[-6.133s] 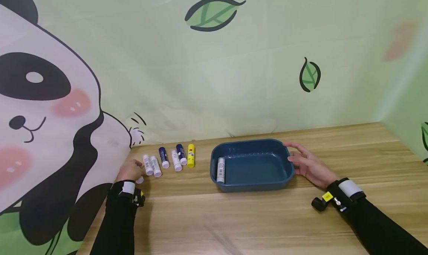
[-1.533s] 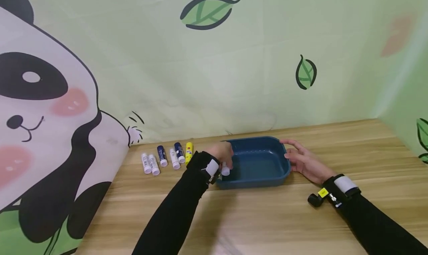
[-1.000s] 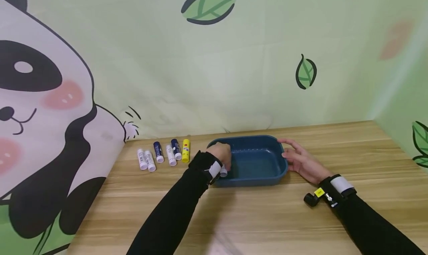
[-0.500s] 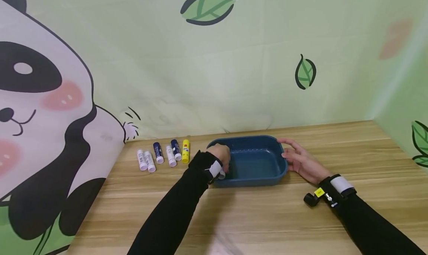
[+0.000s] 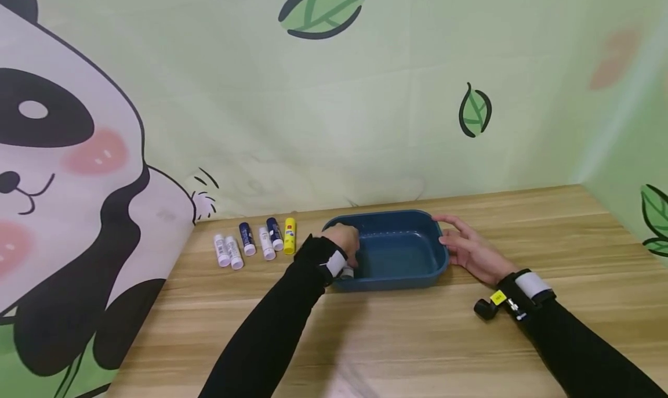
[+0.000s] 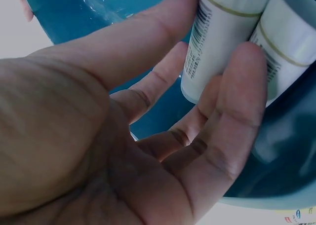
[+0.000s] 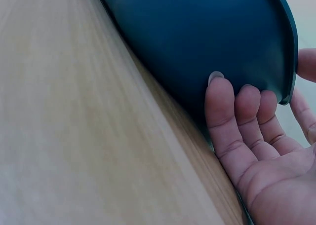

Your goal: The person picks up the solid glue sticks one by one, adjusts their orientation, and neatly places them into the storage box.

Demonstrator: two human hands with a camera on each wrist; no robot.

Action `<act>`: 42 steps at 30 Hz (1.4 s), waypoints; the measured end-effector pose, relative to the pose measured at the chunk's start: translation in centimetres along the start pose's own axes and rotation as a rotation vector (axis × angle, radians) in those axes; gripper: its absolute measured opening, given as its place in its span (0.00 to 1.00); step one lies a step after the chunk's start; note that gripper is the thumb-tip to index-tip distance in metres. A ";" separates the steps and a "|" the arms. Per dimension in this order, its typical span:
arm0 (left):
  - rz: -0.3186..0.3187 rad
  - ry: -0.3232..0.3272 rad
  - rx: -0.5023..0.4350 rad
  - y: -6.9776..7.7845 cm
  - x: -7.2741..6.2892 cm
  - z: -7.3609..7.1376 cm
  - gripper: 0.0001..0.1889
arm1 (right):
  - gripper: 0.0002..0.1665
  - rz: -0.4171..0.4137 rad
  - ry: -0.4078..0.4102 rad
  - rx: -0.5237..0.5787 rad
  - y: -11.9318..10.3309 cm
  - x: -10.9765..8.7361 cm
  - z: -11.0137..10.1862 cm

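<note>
My left hand reaches into the left end of the blue tray. In the left wrist view its thumb and fingers hold a white glue stick with a barcode and a thin gold ring. A second white glue stick lies right beside it, near the tray wall, with one of my fingertips between the two. From the head view the hand and cuff hide most of both sticks. My right hand touches the tray's right end, its fingertips resting against the outer wall below the rim.
Left of the tray, several glue sticks lie loosely in a row: two white ones, a dark blue one, another white one, a second dark blue one and a yellow one. A printed cloth wall stands behind the wooden table.
My left hand has carried a white glue stick from the left of the row into the tray, then lowered it beside the other. My right hand has stayed at the tray's right end.
</note>
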State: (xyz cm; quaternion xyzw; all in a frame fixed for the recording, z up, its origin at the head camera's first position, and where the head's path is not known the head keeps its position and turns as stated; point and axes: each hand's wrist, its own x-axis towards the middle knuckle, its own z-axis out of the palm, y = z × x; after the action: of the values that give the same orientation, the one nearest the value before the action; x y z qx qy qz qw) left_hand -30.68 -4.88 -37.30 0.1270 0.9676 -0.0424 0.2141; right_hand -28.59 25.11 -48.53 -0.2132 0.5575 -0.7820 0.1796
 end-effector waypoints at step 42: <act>0.017 0.072 -0.137 0.6 -1.3 -0.2 0.05 | 0.27 -0.001 -0.017 0.008 -0.1 0.1 0.2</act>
State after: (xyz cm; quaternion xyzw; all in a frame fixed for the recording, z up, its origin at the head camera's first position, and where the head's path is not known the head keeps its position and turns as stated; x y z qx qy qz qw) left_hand -29.47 -4.61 -36.61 0.1218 0.9742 0.0303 0.1875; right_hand -28.61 24.92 -48.32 -0.2194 0.5529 -0.7824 0.1846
